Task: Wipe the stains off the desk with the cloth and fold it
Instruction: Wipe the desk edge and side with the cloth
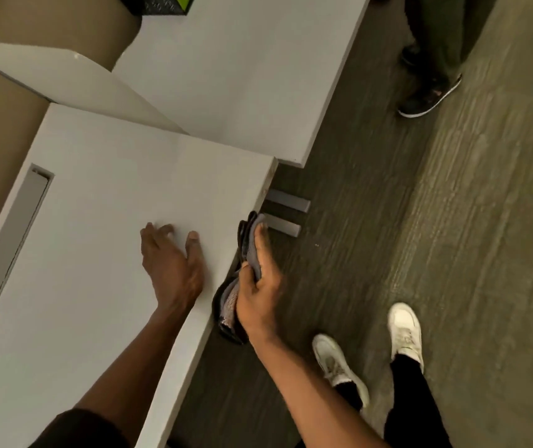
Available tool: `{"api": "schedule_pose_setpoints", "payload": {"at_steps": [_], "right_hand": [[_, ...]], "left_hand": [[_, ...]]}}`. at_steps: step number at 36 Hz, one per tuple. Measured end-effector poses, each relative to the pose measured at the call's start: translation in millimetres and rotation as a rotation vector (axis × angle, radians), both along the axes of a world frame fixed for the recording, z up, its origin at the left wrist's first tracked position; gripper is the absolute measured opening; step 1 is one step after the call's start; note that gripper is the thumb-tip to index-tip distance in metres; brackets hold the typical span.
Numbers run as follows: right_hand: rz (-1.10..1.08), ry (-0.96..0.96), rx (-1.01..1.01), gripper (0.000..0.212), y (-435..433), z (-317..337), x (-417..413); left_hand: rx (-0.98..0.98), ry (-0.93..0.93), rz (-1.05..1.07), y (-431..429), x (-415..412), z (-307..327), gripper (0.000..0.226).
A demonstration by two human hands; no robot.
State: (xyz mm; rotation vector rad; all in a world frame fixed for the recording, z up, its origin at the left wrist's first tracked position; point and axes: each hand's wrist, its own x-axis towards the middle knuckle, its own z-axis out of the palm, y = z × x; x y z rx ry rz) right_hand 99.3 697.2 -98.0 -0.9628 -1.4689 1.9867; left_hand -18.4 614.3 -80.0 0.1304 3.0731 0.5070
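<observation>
The white desk (103, 195) fills the left half of the head view. My left hand (171, 263) rests flat on its top near the right edge, fingers spread, holding nothing. My right hand (258, 286) grips a bunched grey cloth (249, 244) and presses it against the desk's right side edge, just off the top surface. Part of the cloth (228, 305) hangs below my palm. No stain shows clearly on the desk top from here.
A long cable slot (9, 247) is cut into the desk at the left. A second white desk (242, 76) and a divider panel (90, 82) stand behind. Grey desk feet (286, 210) lie on the dark carpet. My white shoes (372, 344) and another person's dark shoe (427, 98) are at the right.
</observation>
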Motion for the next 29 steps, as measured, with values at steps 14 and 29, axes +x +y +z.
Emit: {"api": "schedule_pose_setpoints", "payload": {"at_steps": [14,29], "right_hand": [[-0.099,-0.051,-0.007,0.066,43.2,3.4,-38.2],[-0.027,-0.174,0.18,0.068,24.5,25.0,-31.2]], "left_hand": [[-0.18,-0.232,-0.043,27.7,-21.4,-13.3,0.093],[-0.218,-0.272,-0.077,26.8,-22.8,-12.0,0.094]]}}
